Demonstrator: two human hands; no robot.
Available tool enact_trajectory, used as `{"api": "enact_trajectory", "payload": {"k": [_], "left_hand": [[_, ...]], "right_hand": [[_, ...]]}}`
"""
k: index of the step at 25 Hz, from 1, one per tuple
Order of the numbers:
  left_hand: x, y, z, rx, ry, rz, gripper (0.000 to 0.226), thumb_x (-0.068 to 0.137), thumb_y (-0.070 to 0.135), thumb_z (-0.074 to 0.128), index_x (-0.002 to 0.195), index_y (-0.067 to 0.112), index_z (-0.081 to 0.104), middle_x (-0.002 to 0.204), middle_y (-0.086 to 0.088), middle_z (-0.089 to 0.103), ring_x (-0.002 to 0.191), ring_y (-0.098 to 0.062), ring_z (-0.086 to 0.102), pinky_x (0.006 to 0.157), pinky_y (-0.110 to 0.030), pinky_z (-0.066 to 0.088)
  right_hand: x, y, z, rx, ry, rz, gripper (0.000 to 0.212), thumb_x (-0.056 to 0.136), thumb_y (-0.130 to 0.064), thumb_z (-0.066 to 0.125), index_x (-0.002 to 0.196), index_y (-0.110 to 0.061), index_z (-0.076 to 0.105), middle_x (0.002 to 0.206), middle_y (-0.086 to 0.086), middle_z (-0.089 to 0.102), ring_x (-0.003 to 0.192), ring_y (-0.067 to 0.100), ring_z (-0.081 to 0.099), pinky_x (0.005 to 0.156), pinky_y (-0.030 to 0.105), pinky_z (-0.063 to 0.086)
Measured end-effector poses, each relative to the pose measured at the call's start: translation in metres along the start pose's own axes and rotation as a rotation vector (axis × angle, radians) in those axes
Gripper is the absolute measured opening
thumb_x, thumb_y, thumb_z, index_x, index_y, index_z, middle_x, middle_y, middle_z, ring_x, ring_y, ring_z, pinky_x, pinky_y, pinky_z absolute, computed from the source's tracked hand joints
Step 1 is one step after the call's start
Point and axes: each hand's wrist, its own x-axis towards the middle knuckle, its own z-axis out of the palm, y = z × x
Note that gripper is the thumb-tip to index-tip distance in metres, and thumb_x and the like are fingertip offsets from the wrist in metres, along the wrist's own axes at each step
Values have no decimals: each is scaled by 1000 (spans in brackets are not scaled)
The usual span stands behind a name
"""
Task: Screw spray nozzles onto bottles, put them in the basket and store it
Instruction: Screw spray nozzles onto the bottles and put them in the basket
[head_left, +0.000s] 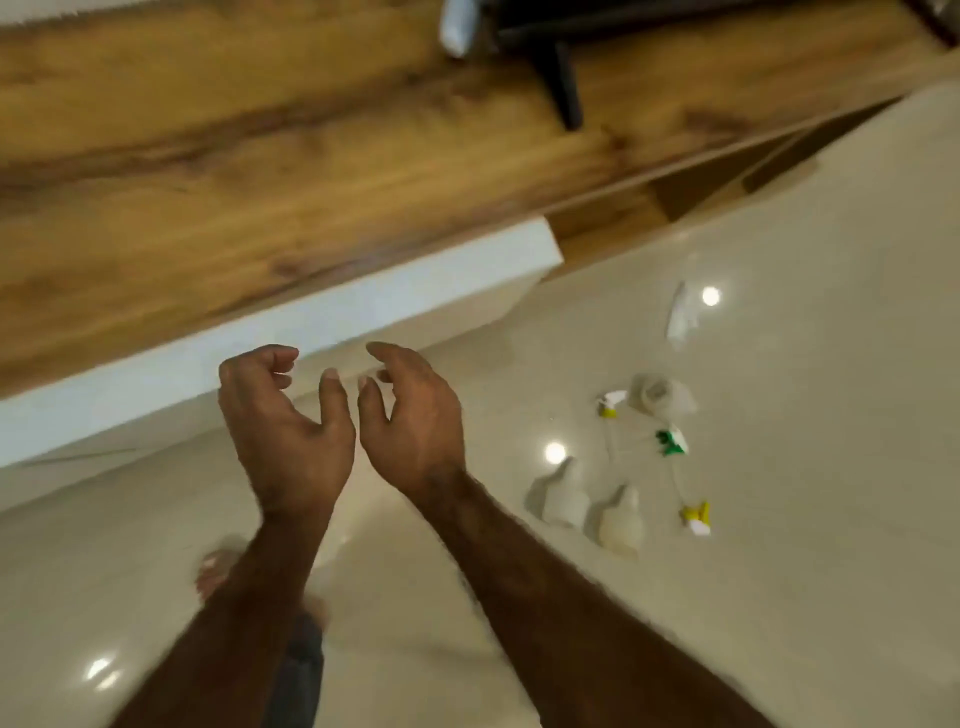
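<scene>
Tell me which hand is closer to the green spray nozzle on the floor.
Right. The right hand hovers empty, open, just left of the green spray nozzle in the image. The left hand is farther left, beyond the right hand.

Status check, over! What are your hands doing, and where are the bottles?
Left hand, right hand: open, empty. Translucent plastic bottles, loose spray nozzles on glossy floor. Nothing blocking.

Both hands (353, 431) empty, fingers (275, 358) curled
</scene>
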Motion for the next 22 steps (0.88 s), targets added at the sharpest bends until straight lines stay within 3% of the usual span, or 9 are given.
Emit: {"api": "enact_trajectory", "payload": {"k": [4,8,11,14,16,19,22], "left_hand": [[-74,41,93,-15,-259,117,31,89,11,72,116,4,59,117,-12,59,99,-27,60,82,-43,53],[-141,41,175,7,-568,58,29,93,20,73,119,17,61,123,0,56,104,-20,64,77,-38,56],[-191,5,241,111,-807,-210,38,93,36,75,123,18,61,125,3,61,104,-21,67,82,-31,54],[-245,-44,283,191,-894,-722,69,80,57,82,131,22,52,120,-4,65,99,-24,67,94,-49,60],[-283,-70,300,169,-924,-1039,90,75,56,86,145,27,39,122,-3,59,108,-24,63,91,-53,61],[-326,-96,325,18,-917,-1207,105,68,49,93,148,41,27,137,-1,51,128,-30,55,92,-58,60],[-342,-107,347,-117,-883,-1250,118,47,56,95,144,41,30,141,-1,50,127,-31,56,91,-59,60]], "right_hand": [[-24,109,-79,11,122,228,38,97,-22,58,133,-12,64,130,4,71,109,22,71,91,43,59],[-60,211,-126,60,207,433,36,98,-20,59,133,-12,64,130,4,70,104,22,72,89,44,59],[-87,301,-138,58,237,629,33,98,-20,60,129,-12,66,130,5,70,102,23,73,90,43,59],[-99,390,-145,-41,239,796,29,98,-19,62,125,-11,70,126,8,71,104,26,72,97,37,55],[-98,448,-148,-160,162,889,30,98,-21,60,124,-12,71,127,7,71,114,27,67,96,29,48],[-90,516,-144,-215,60,1021,27,95,-18,59,117,-12,73,120,4,70,110,24,65,82,23,43],[-82,553,-130,-156,25,1104,27,88,-17,62,113,-12,71,108,3,68,97,24,67,81,27,53]]}}
